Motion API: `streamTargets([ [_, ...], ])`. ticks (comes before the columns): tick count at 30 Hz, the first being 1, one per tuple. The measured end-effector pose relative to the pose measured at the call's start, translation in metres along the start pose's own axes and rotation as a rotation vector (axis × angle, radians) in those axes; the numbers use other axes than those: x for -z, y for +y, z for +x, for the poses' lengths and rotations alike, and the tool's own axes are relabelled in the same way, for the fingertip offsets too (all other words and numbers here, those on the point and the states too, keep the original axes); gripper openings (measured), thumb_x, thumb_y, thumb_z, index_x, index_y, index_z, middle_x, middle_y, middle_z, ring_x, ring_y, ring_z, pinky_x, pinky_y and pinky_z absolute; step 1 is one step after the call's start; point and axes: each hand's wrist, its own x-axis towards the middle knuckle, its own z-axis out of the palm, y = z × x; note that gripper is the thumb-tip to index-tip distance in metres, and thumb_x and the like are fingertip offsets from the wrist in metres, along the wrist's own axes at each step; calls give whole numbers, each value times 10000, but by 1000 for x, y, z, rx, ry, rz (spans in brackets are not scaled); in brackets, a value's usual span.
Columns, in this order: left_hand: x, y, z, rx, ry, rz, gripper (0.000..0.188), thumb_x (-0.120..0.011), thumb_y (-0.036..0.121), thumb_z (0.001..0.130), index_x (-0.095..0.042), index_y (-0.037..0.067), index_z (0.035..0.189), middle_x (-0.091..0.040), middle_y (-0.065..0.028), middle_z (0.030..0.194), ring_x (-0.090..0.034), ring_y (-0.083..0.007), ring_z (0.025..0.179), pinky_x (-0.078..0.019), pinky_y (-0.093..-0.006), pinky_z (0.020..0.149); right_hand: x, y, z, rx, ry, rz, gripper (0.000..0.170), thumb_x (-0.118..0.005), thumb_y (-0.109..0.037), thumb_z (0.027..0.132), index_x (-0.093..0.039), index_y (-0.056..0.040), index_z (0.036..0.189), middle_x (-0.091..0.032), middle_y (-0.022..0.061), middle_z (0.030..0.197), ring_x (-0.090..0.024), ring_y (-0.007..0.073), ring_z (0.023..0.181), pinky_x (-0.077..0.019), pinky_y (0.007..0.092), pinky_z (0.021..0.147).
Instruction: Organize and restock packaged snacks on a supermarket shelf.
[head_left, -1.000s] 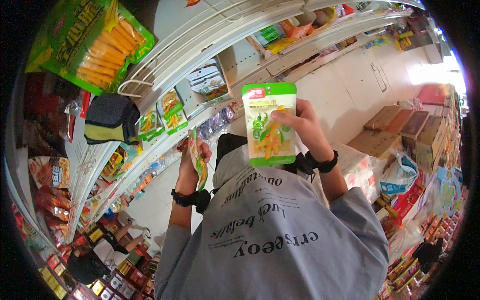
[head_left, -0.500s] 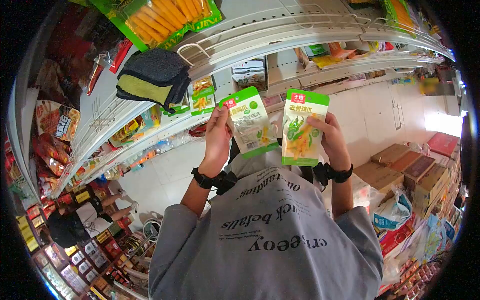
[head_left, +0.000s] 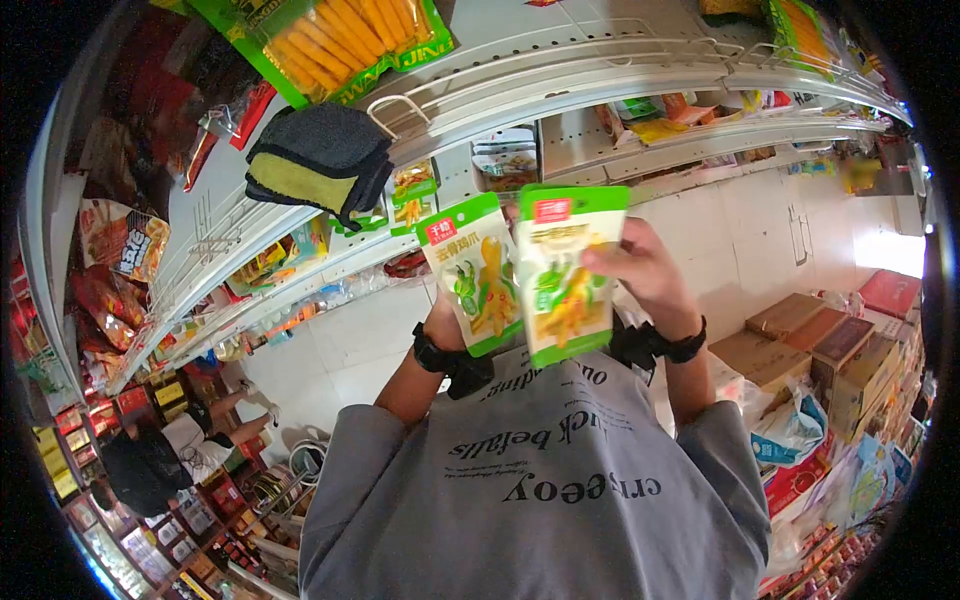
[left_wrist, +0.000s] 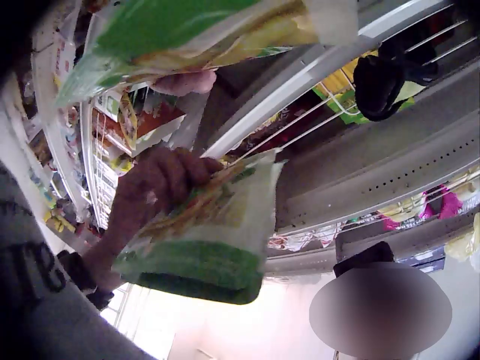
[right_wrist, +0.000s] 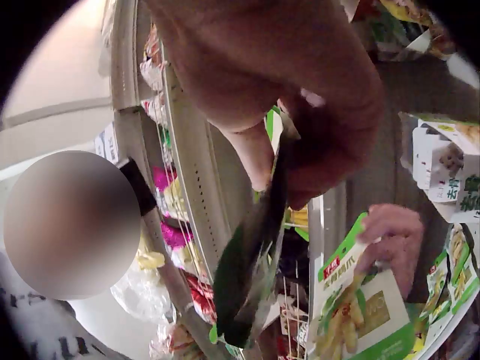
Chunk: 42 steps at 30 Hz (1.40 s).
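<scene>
My left hand [head_left: 445, 325], mostly hidden behind its packet in the head view, grips a green-and-white packet of boneless chicken feet [head_left: 473, 275]. Its curled fingers [right_wrist: 394, 240] show at that packet's edge in the right wrist view. A matching chicken feet packet [head_left: 562, 310] is pinched at its side by my right hand [head_left: 650, 272], thumb on the front. Both packets stand upright before the chest, printed fronts toward the head camera, the right one slightly overlapping the left. The right wrist view shows the right hand's packet nearly edge-on.
White wire-fronted shelves [head_left: 600, 78] run across the far side, carrying similar packets [head_left: 412, 195] and a box of pouches [head_left: 505, 160]. A dark grey and yellow-green cloth [head_left: 315, 165] hangs over the shelf edge. Cardboard boxes [head_left: 780, 350] stand at right; another person [head_left: 150, 465] is at lower left.
The left hand's packet first swung up from edge-on, showed its back, and now shows its front. The right hand's packet has moved left and overlaps it. The head view has shifted.
</scene>
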Motion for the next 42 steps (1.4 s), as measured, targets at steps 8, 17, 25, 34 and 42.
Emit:
streamTargets([
  [8,60,-16,24,189,-198,-140,654,-322,546,942,-388,53,1366,-495,-140,1318,-528,-299,1156,-439,-451,980,-35,22,28,239,67,-595,511,-717,-224,814,-506,7,1217,-614,131,1029,-605,165,842,-486,280,704],
  [17,32,-21,33,166,-33,-55,648,-334,548,938,-400,58,1358,-489,-153,1324,-536,-304,1150,-432,-450,988,-38,67,35,439,225,-512,645,-672,-218,845,-319,22,1329,-506,194,1164,-524,277,1074,-421,355,916],
  [25,-38,0,32,-191,207,397,434,-401,301,938,-432,70,1304,-526,-107,1259,-541,-227,1121,-417,-345,965,-26,29,33,325,316,-224,655,-601,-39,865,-207,11,1386,-455,146,1241,-445,213,1170,-326,329,1019],
  [34,-41,-22,34,-434,57,788,634,-544,-102,794,-285,78,1344,-505,-80,1230,-504,-176,1130,-422,-315,944,-25,56,38,416,432,-422,722,-590,-49,865,-150,22,1434,-360,176,1391,-391,232,1261,-288,342,1064],
  [42,-26,-13,18,-396,-34,1436,539,-630,-43,800,-363,35,1262,-543,-118,1153,-511,-194,1117,-399,-313,951,20,37,15,96,20,-282,556,-771,-82,734,-502,9,1212,-624,58,1086,-574,102,967,-481,261,842],
])
